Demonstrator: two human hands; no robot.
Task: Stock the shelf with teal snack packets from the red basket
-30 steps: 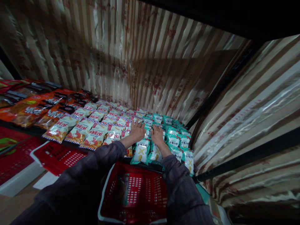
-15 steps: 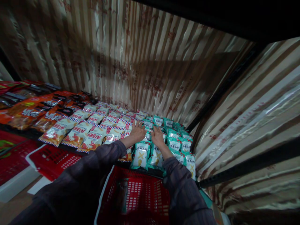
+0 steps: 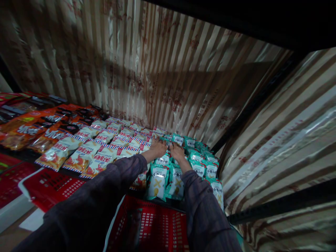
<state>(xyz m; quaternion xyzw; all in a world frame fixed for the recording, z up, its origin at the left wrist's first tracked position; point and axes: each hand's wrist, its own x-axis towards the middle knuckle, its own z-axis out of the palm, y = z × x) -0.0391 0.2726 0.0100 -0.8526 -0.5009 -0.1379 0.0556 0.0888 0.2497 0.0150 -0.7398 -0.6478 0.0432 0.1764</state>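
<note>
My left hand (image 3: 159, 148) lies palm down with fingers stretched forward, where the red-and-white snack bags meet the teal ones. Close beside it, my right hand (image 3: 177, 152) reaches over the teal snack bags with its fingers extended. Both hands touch bags toward the back of the rows, the fingertips near a teal bag (image 3: 167, 137) between them; part of it is covered. In front of the hands stand a teal snack bag (image 3: 158, 182) and another teal bag (image 3: 175, 185). To the left are several red-and-white snack bags (image 3: 103, 157) in rows.
Orange snack bags (image 3: 28, 129) fill the shelf's left side. Below the shelf edge sits a red basket (image 3: 154, 220) with a dark packet inside; another red basket (image 3: 56, 185) is to the left. A striped curtain (image 3: 168, 80) hangs behind, and a black post (image 3: 244, 122) slants at right.
My hands have come closer together, the left one shifting slightly right toward the teal bags. The camera view has moved a little, so the bags in front appear lower.
</note>
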